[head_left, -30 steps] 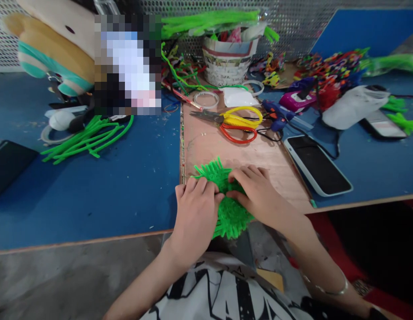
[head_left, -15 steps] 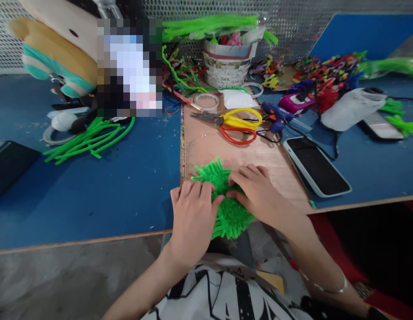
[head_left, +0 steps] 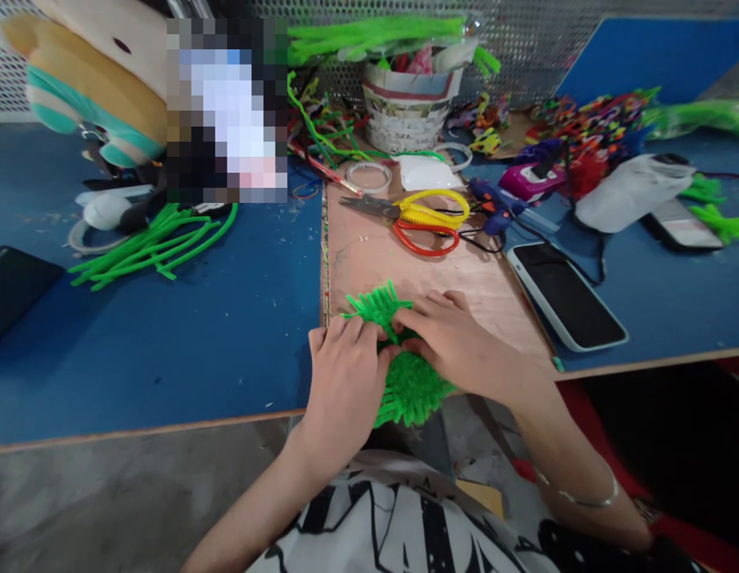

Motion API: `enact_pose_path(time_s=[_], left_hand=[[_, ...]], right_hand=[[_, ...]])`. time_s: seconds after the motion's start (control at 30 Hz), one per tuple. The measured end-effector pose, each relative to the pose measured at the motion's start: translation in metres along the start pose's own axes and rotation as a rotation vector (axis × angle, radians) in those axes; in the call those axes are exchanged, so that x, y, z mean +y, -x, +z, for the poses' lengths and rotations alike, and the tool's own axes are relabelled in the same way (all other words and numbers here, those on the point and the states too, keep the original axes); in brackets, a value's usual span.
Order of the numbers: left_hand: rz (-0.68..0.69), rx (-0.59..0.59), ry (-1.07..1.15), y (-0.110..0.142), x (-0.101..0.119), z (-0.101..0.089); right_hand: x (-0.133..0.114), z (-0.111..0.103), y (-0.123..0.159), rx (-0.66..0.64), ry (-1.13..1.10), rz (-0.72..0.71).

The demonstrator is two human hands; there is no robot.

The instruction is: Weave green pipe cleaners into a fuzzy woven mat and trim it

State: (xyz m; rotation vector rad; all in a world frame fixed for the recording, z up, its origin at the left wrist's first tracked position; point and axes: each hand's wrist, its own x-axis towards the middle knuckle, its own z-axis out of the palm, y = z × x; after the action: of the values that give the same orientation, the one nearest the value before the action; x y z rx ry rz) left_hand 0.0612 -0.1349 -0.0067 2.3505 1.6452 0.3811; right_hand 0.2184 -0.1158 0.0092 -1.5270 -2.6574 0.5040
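Observation:
A woven mat of green pipe cleaners (head_left: pixel 414 382) lies over the front edge of the table, its short loose ends sticking out at the top and bottom. On its left side my left hand (head_left: pixel 348 382) grips it, with thumb and fingers bent. My right hand (head_left: pixel 449 334) pinches the mat's middle from the right, close to my left fingertips. Exactly which strands the fingers hold is hidden. Beyond the hands lies a pair of scissors (head_left: pixel 405 215) with yellow and red handles.
Loose green pipe cleaners (head_left: pixel 154 243) lie on the left of the blue table. A phone (head_left: pixel 565 294) rests at right, near a glue gun (head_left: pixel 494 203). Farther back stand a white woven basket (head_left: pixel 408 111) and a pile of colourful twisted pieces (head_left: pixel 608 127). A tape roll (head_left: pixel 369 177) sits behind the scissors.
My right hand has shifted slightly left, and its fingertips now meet the mat closer to my left fingers. Both hands still grip the mat.

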Motion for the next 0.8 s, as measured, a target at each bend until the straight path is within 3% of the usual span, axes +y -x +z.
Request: enact_pose_path(time_s=[0.3, 0.53, 0.8], left_hand=[[-0.021, 0.092, -0.053, 0.0071, 0.005, -0.0003], [-0.027, 0.119, -0.091, 0.0086, 0.0021, 0.001], [-0.015, 0.112, -0.113, 0.0072, 0.0037, 0.0005]], right_hand=[[-0.0002, 0.0066, 0.0059, 0.15, -0.005, 0.078], [0.0, 0.0046, 0.0049, 0.107, -0.027, 0.144], [0.0033, 0.0101, 0.0047, 0.156, -0.038, 0.133]])
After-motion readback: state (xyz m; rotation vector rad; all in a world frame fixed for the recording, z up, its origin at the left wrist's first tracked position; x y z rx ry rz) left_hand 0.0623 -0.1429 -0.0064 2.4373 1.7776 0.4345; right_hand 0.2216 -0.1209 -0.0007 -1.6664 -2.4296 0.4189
